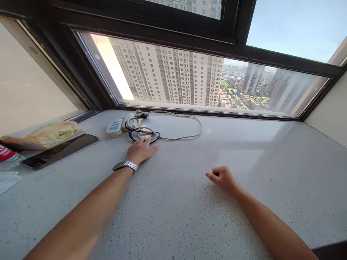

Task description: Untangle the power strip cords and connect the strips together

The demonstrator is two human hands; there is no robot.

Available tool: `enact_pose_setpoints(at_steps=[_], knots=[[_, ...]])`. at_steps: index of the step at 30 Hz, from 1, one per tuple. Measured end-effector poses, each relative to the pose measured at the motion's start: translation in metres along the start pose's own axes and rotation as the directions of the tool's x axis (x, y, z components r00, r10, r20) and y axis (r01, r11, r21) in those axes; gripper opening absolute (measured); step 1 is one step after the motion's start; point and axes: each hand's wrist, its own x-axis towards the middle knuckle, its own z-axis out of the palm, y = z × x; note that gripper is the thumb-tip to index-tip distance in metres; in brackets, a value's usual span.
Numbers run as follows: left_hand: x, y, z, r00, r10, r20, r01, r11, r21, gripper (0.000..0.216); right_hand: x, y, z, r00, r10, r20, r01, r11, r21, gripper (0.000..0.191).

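Note:
My left hand, with a metal watch on the wrist, reaches forward and rests on the speckled grey window ledge. Its fingers lie fairly flat and touch a coil of black cable. A white power strip lies just left of the coil, and a thin grey cable loops off to the right. My right hand rests on the bare ledge to the right, fingers curled in loosely, with nothing visible in it.
A dark phone lies flat at the left, beside a yellow packet and a bottle with a red label. The dark-framed window runs along the back of the ledge. A white wall closes the right side.

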Motion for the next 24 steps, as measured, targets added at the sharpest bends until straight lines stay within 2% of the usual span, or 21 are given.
enact_pose_setpoints(at_steps=[4, 7, 9, 12, 14, 16, 18, 19, 21, 23, 24], knots=[[-0.026, 0.018, 0.008, 0.991, 0.118, -0.056, -0.122, 0.990, -0.073, 0.060, 0.000, 0.000, 0.000, 1.000, 0.012, -0.010, -0.012, 1.000, -0.003, 0.044], [-0.060, 0.036, 0.006, 0.968, 0.249, -0.019, -0.249, 0.958, -0.145, 0.064, 0.001, 0.002, 0.002, 1.000, 0.009, -0.018, -0.009, 1.000, 0.003, 0.044], [-0.088, 0.054, 0.002, 0.937, 0.349, 0.021, -0.343, 0.928, -0.143, 0.065, 0.002, 0.002, 0.003, 1.000, -0.014, -0.027, 0.014, 1.000, 0.015, 0.045], [-0.133, 0.096, -0.003, 0.884, 0.467, -0.014, -0.467, 0.882, -0.054, 0.062, 0.002, -0.001, 0.003, 0.989, -0.080, -0.121, 0.084, 0.996, 0.029, 0.046], [-0.161, 0.126, -0.004, 0.841, 0.539, -0.037, -0.539, 0.842, 0.010, 0.057, 0.001, -0.005, 0.001, 0.954, -0.141, -0.266, 0.138, 0.990, -0.029, 0.044], [-0.180, 0.150, -0.004, 0.731, 0.680, -0.053, -0.682, 0.730, -0.032, 0.048, 0.000, -0.009, -0.002, 0.895, -0.223, -0.387, 0.183, 0.973, -0.139, 0.038], [-0.185, 0.158, -0.003, 0.650, 0.738, -0.181, -0.759, 0.642, -0.106, 0.040, -0.002, -0.012, -0.007, 0.862, -0.301, -0.407, 0.217, 0.946, -0.241, 0.026], [-0.182, 0.155, -0.002, 0.645, 0.713, -0.275, -0.760, 0.637, -0.130, 0.037, -0.003, -0.013, -0.009, 0.863, -0.322, -0.389, 0.221, 0.933, -0.284, 0.020], [-0.165, 0.139, -0.001, 0.690, 0.567, -0.450, -0.685, 0.712, -0.154, 0.035, -0.004, -0.014, -0.012, 0.891, -0.312, -0.329, 0.184, 0.912, -0.366, 0.017], [-0.141, 0.116, 0.001, 0.746, 0.419, -0.517, -0.569, 0.805, -0.168, 0.034, -0.006, -0.014, -0.012, 0.934, -0.243, -0.260, 0.112, 0.895, -0.432, 0.020], [-0.130, 0.106, 0.003, 0.763, 0.401, -0.507, -0.541, 0.825, -0.161, 0.036, -0.007, -0.013, -0.012, 0.953, -0.200, -0.226, 0.078, 0.888, -0.453, 0.023]])
